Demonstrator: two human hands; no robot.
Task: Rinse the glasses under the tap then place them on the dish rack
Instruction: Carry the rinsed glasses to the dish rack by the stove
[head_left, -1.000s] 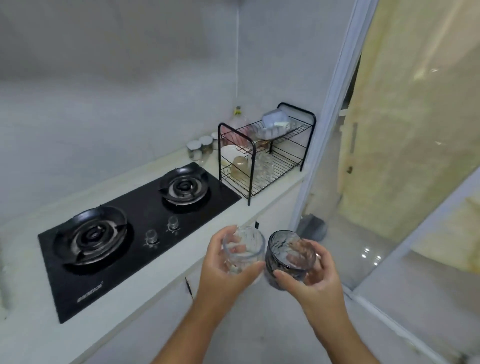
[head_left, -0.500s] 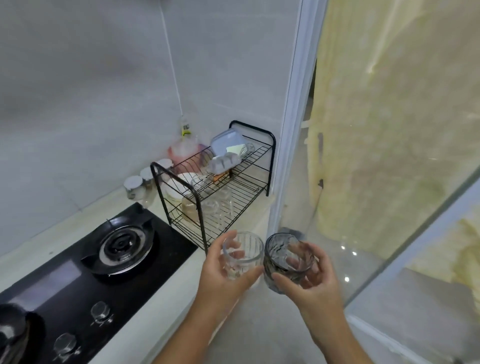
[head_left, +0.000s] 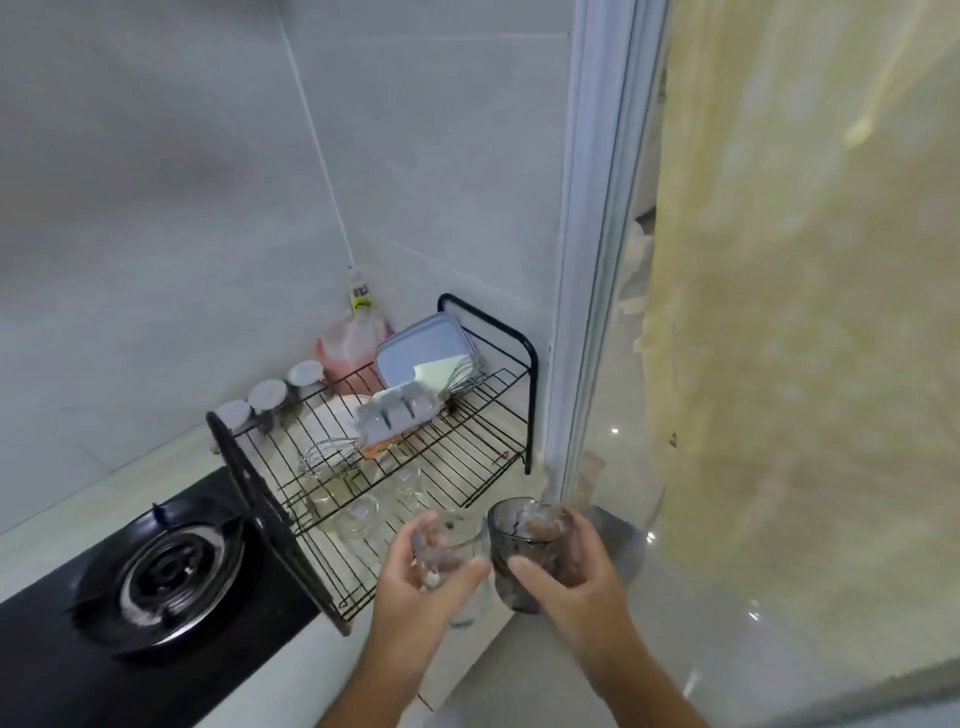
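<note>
**Two tumblers nearly at the rack**

A clear ribbed glass (head_left: 448, 540) is gripped in the left hand (head_left: 415, 592), and a smoky grey textured glass (head_left: 506, 535) is wrapped by the right hand (head_left: 571, 582). Both are held upright, side by side, just in front of the black wire dish rack (head_left: 254, 493). Wet, slick walls should probably be assumed. They're rigid, lightish and very breakable, so they're best held round the body, not the rim. Clinking against the clear glassware (head_left: 358, 512) already on the lower shelf is to be avoided.

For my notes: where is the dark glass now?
Head view, lower centre: the right hand grips the dark glass right of the clear glass, near the dish rack.
</note>
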